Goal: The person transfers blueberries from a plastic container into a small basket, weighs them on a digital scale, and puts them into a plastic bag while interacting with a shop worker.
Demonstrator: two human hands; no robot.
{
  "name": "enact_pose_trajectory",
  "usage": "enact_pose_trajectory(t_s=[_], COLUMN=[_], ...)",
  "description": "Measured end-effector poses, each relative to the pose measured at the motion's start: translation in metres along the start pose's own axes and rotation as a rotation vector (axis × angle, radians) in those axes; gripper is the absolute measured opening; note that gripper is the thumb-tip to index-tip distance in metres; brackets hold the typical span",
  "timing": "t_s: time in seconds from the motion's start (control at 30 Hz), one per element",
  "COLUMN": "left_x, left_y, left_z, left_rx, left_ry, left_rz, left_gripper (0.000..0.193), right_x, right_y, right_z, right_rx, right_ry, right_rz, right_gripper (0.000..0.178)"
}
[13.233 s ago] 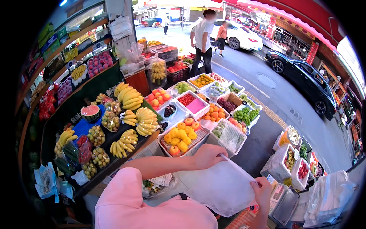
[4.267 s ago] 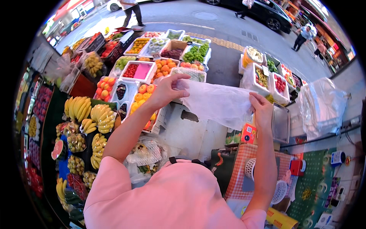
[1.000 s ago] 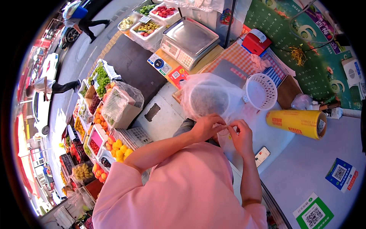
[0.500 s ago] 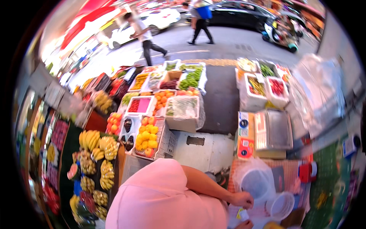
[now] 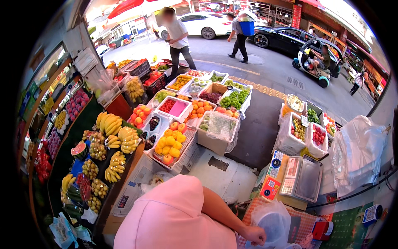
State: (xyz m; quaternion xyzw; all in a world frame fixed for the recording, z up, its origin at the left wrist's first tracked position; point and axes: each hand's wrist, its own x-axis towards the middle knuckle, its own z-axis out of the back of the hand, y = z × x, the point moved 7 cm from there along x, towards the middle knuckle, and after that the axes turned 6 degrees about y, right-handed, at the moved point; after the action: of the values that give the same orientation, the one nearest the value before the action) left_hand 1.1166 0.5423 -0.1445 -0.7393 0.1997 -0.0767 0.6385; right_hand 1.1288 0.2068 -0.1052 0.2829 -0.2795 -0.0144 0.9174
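Bananas [image 5: 115,167] at eight o'clock in view. Left hand [image 5: 253,235] at five o'clock, fingers curled; whether they grip anything cannot be told. Bag [image 5: 275,213] just beside it, toward two o'clock. Scale [image 5: 306,178] at four o'clock.

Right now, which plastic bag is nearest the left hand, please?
The translucent bag on the checked cloth, beside the left hand; the bags hanging at right are farther.
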Motion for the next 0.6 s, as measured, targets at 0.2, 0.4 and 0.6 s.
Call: enact_pose_trajectory(t_s=[0.2, 0.4, 0.6], left_x=[-0.001, -0.028, -0.038], left_y=[-0.003, -0.002, 0.024], left_z=[0.006, 0.038, 0.045], left_rx=[-0.002, -0.219, -0.776], left_ry=[0.002, -0.259, -0.304], left_rz=[-0.079, 0.056, 0.117], left_gripper=[0.016, 0.012, 0.008], right_x=[-0.059, -0.068, -0.066], right_y=[0.119, 0.162, 0.181], right_z=[-0.141, -0.155, -0.148], right_rx=[0.624, 1.299, 2.049], right_ry=[0.955, 0.99, 1.202], right_rz=[-0.426, -1.064, -1.294], right_gripper=[0.037, 0.026, 0.022])
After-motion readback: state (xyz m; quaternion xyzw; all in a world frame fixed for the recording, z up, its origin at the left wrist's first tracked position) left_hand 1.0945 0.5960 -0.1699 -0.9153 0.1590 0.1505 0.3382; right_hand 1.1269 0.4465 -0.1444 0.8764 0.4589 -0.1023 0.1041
